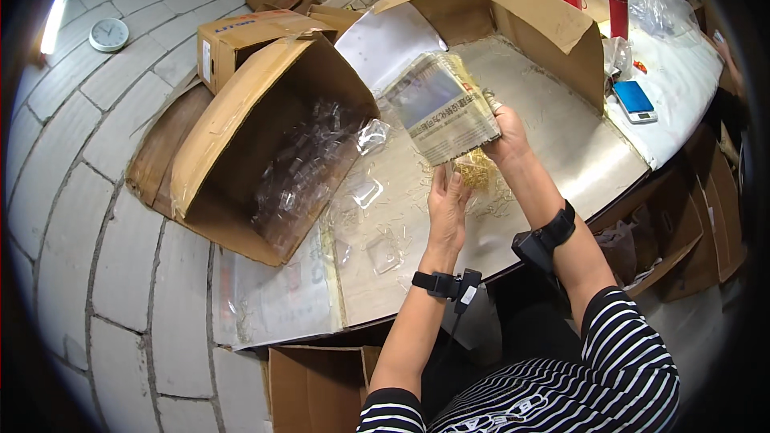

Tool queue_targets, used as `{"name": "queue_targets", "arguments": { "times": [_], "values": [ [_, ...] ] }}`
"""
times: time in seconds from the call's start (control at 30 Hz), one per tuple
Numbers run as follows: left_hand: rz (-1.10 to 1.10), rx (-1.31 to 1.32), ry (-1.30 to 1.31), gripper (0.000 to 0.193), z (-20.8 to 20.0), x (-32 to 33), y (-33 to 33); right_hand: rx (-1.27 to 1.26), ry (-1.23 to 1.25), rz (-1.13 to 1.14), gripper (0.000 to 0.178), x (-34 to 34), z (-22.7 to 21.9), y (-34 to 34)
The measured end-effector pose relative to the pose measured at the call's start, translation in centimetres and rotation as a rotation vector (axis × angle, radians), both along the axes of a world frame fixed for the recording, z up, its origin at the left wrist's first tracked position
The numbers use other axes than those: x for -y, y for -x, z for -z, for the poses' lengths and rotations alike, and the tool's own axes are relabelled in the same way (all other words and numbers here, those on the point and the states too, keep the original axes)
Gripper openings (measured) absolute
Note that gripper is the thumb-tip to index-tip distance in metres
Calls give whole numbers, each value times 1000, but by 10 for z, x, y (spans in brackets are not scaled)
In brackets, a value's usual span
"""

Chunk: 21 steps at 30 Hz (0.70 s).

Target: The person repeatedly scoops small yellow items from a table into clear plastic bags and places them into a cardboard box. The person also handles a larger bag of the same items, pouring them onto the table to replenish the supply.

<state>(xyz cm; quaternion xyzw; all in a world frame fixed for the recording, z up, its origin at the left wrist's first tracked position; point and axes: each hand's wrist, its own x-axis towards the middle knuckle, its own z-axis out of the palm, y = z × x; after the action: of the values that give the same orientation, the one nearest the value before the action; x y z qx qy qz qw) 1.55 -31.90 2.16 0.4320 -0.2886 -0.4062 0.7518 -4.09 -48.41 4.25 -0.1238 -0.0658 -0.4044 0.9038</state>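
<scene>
A folded sheet of newspaper [445,104] is held up, tilted, over the worktable [385,252]. My right hand [509,140] grips its right edge, the thumb side against the paper and the far fingers hidden behind it. Below the paper's lower edge, my left hand [447,208] is closed with its fingers pointing up, the fingertips meeting that edge. Just beyond and between my hands lies a heap of small gold-coloured metal pieces [479,170], partly covered by the newspaper. More of these pieces are scattered around it.
A tipped cardboard box [233,124] at the left holds clear plastic pieces [309,156]. Clear square frames [385,255] lie near the table's front. An open carton [545,20] stands at the back. To the right are a small scale [635,102] and a red flask [618,12].
</scene>
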Motion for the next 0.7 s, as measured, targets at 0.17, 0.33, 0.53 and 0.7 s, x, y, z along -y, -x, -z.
{"name": "queue_targets", "arguments": {
  "times": [0.17,0.33,0.53,0.7],
  "values": [
    [71,2,78,22,-9,-18,-2,-19,18,40,34,-8,-2,1],
    [-68,296,-120,12,-15,-67,-30,-219,12,360,41,24,-42,46],
    [-191,178,-269,19,-7,-117,-72,-244,39,417,39,61,-25,65],
    [-227,126,-364,30,13,-139,-78,-1573,573,542,29,99,64,65]
  ]
}}
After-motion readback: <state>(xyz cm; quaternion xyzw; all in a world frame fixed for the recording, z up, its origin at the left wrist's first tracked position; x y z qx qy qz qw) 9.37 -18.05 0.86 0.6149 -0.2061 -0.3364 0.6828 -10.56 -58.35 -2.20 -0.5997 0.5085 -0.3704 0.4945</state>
